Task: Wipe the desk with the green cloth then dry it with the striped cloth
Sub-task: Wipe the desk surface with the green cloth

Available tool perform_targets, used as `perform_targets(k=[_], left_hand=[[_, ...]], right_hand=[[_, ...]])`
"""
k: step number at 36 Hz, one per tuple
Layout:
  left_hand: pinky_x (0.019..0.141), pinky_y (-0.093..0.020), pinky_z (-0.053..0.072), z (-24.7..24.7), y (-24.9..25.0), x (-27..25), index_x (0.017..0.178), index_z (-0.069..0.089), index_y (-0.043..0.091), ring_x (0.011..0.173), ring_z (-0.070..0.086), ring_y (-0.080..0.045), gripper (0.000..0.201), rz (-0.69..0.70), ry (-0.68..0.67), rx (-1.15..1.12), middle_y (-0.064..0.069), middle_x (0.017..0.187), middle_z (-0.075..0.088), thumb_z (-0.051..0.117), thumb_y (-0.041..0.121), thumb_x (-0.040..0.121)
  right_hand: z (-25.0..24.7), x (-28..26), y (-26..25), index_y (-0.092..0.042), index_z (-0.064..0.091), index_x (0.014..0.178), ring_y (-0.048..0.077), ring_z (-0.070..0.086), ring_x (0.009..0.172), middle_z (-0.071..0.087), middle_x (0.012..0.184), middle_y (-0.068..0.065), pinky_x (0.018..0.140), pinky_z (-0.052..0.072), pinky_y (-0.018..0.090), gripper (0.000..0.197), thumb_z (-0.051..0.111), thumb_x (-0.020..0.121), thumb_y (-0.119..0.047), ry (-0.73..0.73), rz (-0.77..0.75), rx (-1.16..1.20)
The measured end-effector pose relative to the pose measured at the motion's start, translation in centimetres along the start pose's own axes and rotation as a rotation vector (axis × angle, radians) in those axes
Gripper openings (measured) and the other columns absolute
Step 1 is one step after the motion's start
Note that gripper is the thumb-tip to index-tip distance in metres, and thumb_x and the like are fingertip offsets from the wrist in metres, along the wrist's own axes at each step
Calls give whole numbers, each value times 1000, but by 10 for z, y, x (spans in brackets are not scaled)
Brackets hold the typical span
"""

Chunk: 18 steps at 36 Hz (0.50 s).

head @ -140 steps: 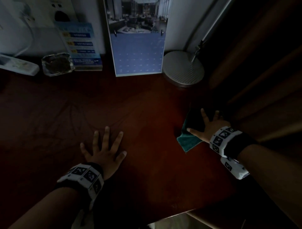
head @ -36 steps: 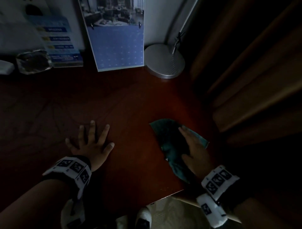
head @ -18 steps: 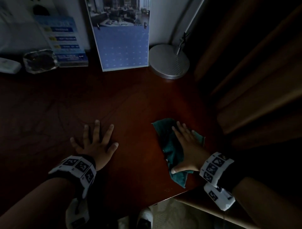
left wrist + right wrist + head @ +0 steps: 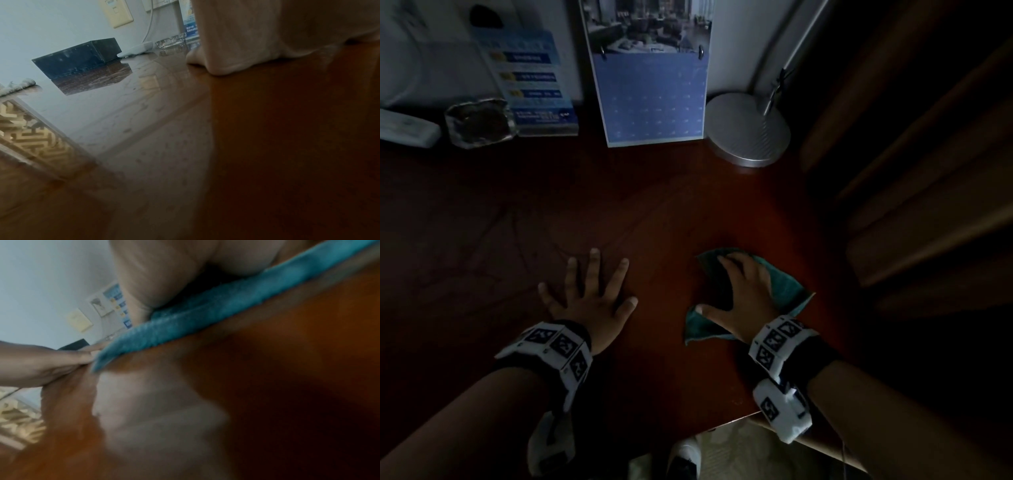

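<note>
The green cloth lies bunched on the dark red-brown desk, near its front right corner. My right hand presses down on it, fingers spread and thumb stretched out to the left. The right wrist view shows the green cloth pinned under the right hand. To the cloth's left, my left hand lies flat on the bare wood with fingers spread, holding nothing. A pale cloth lies at the desk's far left edge; stripes do not show.
Along the back wall stand a blue calendar, a round metal lamp base, a blue card stand, a glass ashtray and a white remote. A black box sits far left. Brown curtains hang right.
My right hand has slid the green cloth from the right edge toward the front middle, then a little left toward my left hand. The left hand has stayed flat.
</note>
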State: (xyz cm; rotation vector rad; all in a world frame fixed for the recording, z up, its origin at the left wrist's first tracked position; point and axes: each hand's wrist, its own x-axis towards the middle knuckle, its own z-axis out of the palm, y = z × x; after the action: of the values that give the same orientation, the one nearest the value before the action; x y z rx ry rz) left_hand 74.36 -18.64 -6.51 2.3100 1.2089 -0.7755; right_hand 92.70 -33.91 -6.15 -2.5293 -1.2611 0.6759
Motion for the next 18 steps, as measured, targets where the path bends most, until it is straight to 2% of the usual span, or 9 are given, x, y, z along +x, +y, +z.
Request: perform_targets(k=[3,5,8,10,12,14,16,18], left_hand=[[107,-65,-8,1,0,0,135,-32,51,139,-31,-27,64,-1,8,0,6,146,-42,13,65,91],[107,-66,-7,1,0,1,134,-32,50,138,-31,-27,65,0,6,1,6,146,-43,13,66,91],[107,-66,-7,2,0,0,134,-33,50,138,-31,-28,65,0,5,1,6,146,-43,13,65,91],[107,-66,-7,2,0,0,134,-33,50,139,-31,-27,65,1,8,-2,6,145,-43,13,65,91],[107,-66,-7,2,0,0,133,-34,50,138,-31,-28,65,2,7,-5,6,145,-43,13,65,91],[107,-66,-7,1,0,0,133,-34,50,138,-31,-28,65,4,8,-9,6,146,-43,13,65,91],[107,-66,-7,1,0,0,133,-33,50,138,-31,-28,65,4,11,-6,6,146,-42,13,65,91],[107,-66,-7,1,0,-1,133,-33,51,138,-32,-27,64,3,6,-6,6,146,-43,13,65,91]], right_hand=[[6,5,2,-25,36,141,26,21,132,26,145,1,112,16,40,68,58,83,-55,79,-52,-39],[9,6,1,-24,47,133,28,31,126,37,138,2,104,26,44,56,51,86,-54,104,-71,-84],[8,7,-5,-20,62,109,32,54,99,57,112,7,72,47,46,45,42,80,-47,197,-108,-141],[9,10,-6,-18,61,99,32,58,83,59,97,9,56,50,41,37,41,77,-41,262,-134,-186],[10,11,-5,-17,53,98,33,57,77,58,92,11,50,50,39,29,44,78,-35,258,-147,-223],[10,12,-4,-12,54,101,38,57,79,56,94,16,51,50,41,24,55,81,-24,222,-127,-205],[8,12,-4,-9,57,110,40,53,92,53,106,19,66,50,44,26,59,85,-18,162,-101,-177],[6,13,-2,-10,53,120,35,47,106,48,119,16,80,47,41,30,52,91,-19,115,-78,-184]])
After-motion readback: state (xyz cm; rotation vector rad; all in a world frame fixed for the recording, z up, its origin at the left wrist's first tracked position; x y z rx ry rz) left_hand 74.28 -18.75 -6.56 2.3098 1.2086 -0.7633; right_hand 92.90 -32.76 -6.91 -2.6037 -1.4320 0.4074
